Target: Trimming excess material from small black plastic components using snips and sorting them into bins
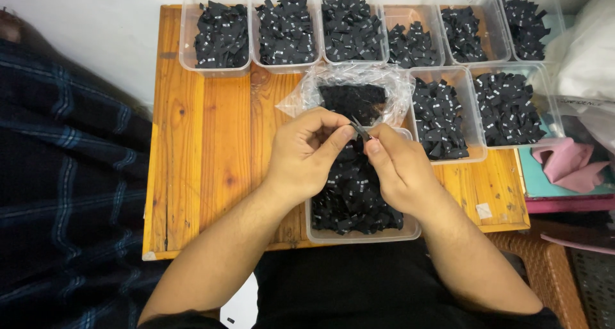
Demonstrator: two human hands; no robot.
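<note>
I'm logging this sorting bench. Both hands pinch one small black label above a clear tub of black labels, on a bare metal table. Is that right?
Not quite: the table is orange-brown wood planks, not bare metal, as the head view shows. The rest holds: the left hand and right hand pinch one small black label above a clear tub of black labels.

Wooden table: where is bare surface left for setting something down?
Bare wood on the wooden table lies left of the left hand, below the back row's leftmost tub. A small strip sits right of the right hand. Back and right are crowded with tubs.
</note>
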